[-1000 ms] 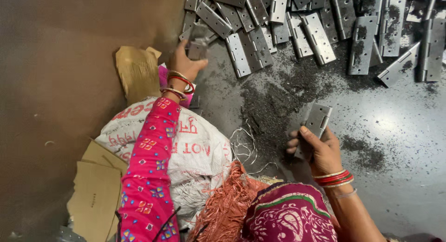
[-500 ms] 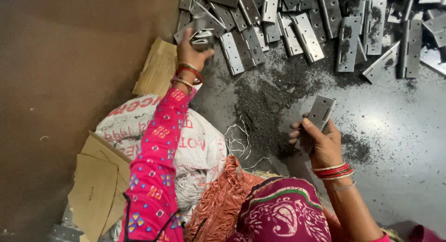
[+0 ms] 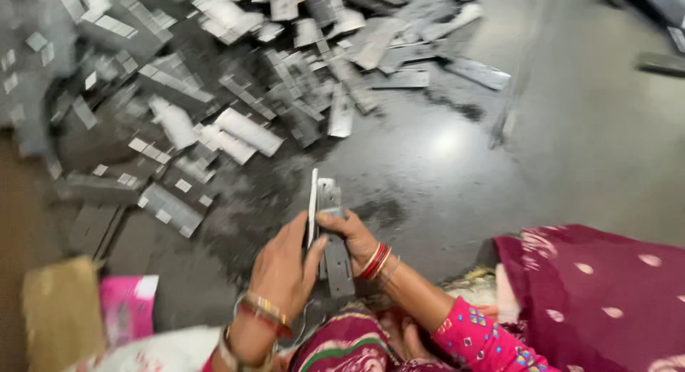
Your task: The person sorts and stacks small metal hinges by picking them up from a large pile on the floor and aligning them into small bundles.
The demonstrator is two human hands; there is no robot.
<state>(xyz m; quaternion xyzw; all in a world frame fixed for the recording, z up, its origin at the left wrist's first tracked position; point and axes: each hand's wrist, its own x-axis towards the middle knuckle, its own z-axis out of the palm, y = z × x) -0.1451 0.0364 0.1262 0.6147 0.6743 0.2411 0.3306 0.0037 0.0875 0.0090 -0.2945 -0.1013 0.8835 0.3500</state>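
Head view shows my left hand (image 3: pixel 285 268) and right hand (image 3: pixel 349 236) both closed on stiff, weighty-looking metal hinges (image 3: pixel 328 233) near my lap, best gripped by their flat leaves.

Motion blur smears the pile of metal hinges (image 3: pixel 214 93) from nine to twelve o'clock, so single pieces run together. The left hand (image 3: pixel 285 268) covers the lower part of the upright hinge leaf (image 3: pixel 312 200). A dark object (image 3: pixel 660 61) at two o'clock is cut by the edge.
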